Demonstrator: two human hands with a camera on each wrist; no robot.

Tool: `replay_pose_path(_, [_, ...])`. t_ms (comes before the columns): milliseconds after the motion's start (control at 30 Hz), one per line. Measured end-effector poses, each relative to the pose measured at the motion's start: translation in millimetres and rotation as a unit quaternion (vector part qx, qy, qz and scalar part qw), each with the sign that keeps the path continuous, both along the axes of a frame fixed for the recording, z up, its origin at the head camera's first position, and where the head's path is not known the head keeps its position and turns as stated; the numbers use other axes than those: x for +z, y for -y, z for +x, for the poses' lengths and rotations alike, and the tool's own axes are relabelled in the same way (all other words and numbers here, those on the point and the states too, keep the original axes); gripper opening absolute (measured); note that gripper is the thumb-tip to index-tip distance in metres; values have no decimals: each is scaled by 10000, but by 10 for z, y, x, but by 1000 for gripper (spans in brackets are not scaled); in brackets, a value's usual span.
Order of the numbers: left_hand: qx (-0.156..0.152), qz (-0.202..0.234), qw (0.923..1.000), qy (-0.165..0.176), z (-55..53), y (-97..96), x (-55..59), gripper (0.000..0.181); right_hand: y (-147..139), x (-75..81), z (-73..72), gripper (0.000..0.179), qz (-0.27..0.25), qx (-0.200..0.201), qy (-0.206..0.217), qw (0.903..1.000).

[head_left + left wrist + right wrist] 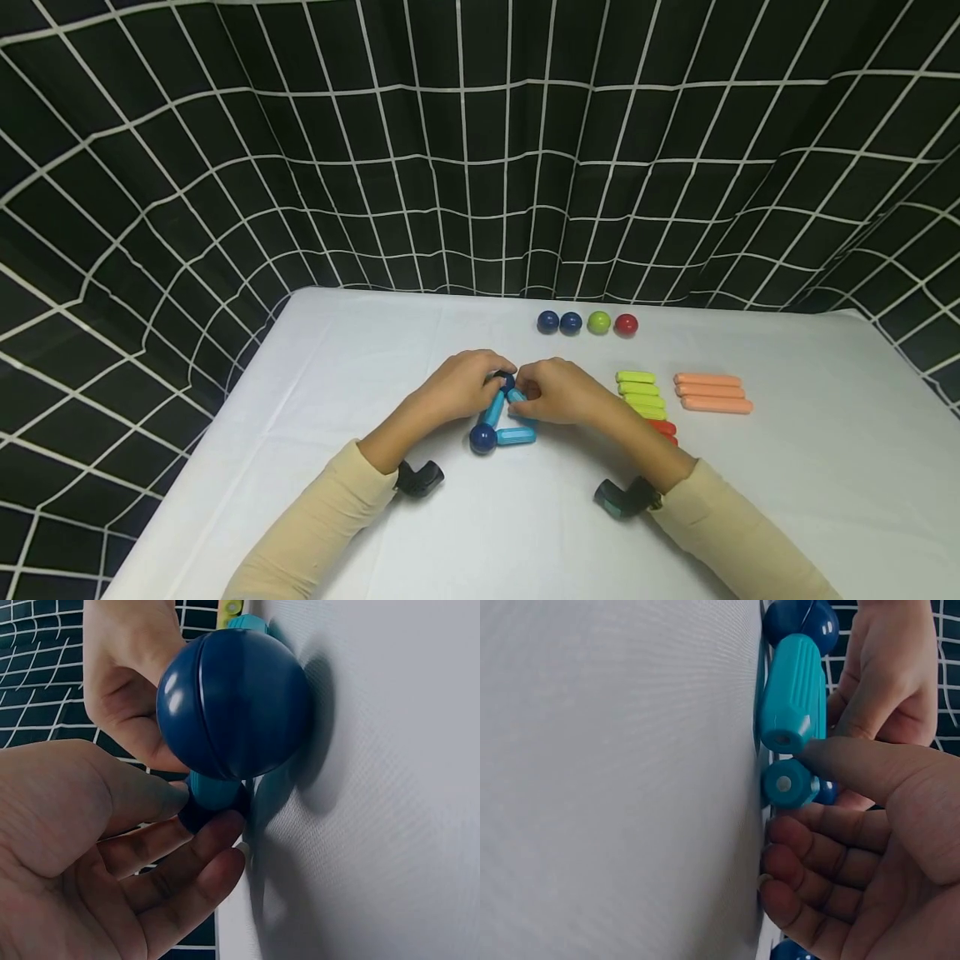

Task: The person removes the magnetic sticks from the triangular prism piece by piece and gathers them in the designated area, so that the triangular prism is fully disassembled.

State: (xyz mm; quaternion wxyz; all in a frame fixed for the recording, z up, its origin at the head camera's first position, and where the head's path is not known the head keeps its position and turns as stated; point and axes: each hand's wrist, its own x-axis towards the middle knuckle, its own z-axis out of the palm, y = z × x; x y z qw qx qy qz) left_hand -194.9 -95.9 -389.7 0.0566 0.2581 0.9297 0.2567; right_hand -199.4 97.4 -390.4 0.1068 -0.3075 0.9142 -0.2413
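Two dark blue balls and several light blue rods of a building toy lie on the white table. The near ball (483,438) looms large in the left wrist view. From it one rod (492,410) runs up to the far ball (507,382), and another rod (516,436) points right. My left hand (468,385) grips the far ball with thumb and fingers. My right hand (558,392) pinches a third rod (787,784), whose far end meets that ball. In the right wrist view, its near end lies beside the free end of the right-pointing rod.
Along the back stand two more dark blue balls (559,322), a green ball (598,322) and a red ball (626,325). Right of my hands lie several yellow-green rods (637,390), red rods (664,428) partly under my right forearm, and orange rods (712,392).
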Motion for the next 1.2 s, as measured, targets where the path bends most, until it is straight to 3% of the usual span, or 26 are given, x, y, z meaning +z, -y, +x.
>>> replay_pose_path(233, [80, -5, 10000, -18, 22, -12, 16, 28, -4, 14, 25, 10, -67, -43, 23, 10000])
replay_pose_path(433, [89, -27, 10000, -37, 23, -9, 6, 28, -33, 34, 44, 21, 21, -128, -66, 9999])
replay_pose_path(633, [34, -59, 9999, -121, 13, -13, 0, 28, -97, 65, 97, 20, -34, -55, -194, 9998])
replay_pose_path(1200, [61, -109, 9999, -4, 10, -23, -2, 27, -542, 252, 436, 25, -190, -493, -561, 9970])
